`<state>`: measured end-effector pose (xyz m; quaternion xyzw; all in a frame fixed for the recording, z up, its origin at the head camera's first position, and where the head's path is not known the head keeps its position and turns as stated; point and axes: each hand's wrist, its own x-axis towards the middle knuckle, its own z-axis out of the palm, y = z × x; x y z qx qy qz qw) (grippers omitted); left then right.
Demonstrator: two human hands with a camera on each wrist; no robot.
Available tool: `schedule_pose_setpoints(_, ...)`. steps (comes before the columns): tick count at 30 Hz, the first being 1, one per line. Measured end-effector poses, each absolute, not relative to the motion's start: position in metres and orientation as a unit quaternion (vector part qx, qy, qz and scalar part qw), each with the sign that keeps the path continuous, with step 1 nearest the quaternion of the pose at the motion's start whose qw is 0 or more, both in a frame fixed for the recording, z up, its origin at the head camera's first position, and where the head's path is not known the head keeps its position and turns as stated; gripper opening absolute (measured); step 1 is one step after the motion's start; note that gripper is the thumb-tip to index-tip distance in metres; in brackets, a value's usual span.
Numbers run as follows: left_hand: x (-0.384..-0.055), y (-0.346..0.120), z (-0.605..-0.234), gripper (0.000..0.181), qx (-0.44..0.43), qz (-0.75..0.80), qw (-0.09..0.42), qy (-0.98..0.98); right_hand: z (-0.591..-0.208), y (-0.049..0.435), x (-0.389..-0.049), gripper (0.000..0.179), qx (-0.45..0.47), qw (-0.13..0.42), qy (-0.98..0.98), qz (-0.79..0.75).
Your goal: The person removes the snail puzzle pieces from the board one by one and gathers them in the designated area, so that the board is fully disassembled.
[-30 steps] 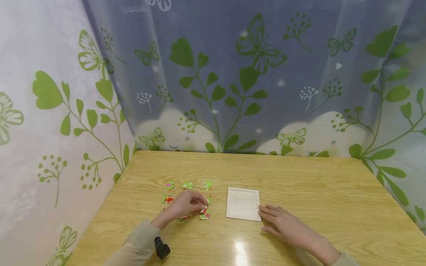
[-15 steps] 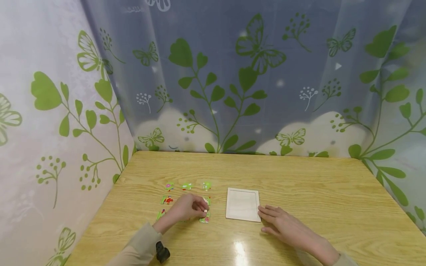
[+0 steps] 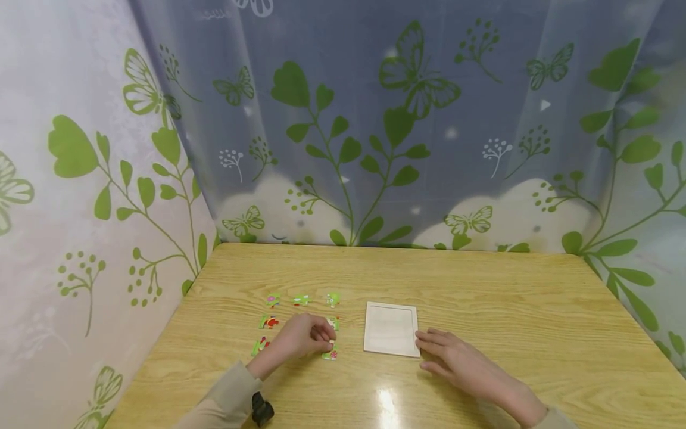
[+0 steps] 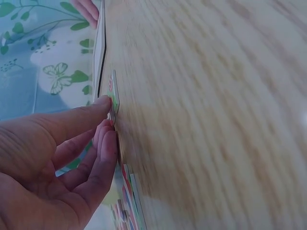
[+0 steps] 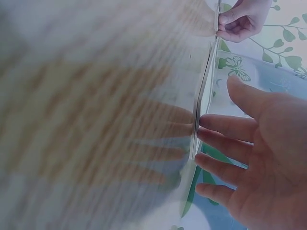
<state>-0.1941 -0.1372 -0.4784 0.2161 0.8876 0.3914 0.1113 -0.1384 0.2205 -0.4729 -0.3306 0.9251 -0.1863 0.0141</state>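
Observation:
My left hand (image 3: 301,338) pinches a small puzzle piece (image 3: 330,355) with a red spotted print, at the near right corner of a group of pieces. In the left wrist view, thumb and fingers grip one end of that puzzle piece (image 4: 114,91), low over the tabletop. My right hand (image 3: 462,364) lies with its fingers extended, fingertips at the right edge of a square, pale wooden puzzle tray (image 3: 391,331). The right wrist view shows straight, spread fingers (image 5: 225,125) against the edge of the tray (image 5: 205,96).
Left of the tray, several colourful puzzle pieces lie in loose rows, among them a red and green piece (image 3: 270,322) and a bright green one (image 3: 333,299). The left hand covers part of the group. A patterned curtain (image 3: 343,119) rises behind the wooden table (image 3: 482,286).
My left hand has drawn slightly nearer to me with the pinched puzzle piece, and now covers the piece at the near middle. The right hand and the tray have stayed in place.

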Motion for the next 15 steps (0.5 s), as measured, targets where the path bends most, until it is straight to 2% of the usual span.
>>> schedule_pose_setpoints(5, -0.1930, -0.1363, -0.4796, 0.011, 0.222, 0.386, 0.100, 0.890, -0.4747, 0.2198, -0.1407, 0.048, -0.330, 0.008, 0.925, -0.189)
schedule_pose_setpoints(11, -0.1925, -0.1359, -0.4789, 0.010, 0.219, 0.382, 0.095, 0.893, -0.4756, 0.2192, -0.1453, 0.038, -0.346, -0.032, 0.918, -0.190)
schedule_pose_setpoints(15, -0.1940, -0.1367, -0.4779, 0.005, 0.215, 0.366, 0.069, 0.903, -0.4765, 0.2173, -0.1485, 0.035, -0.341, -0.041, 0.917, -0.204)
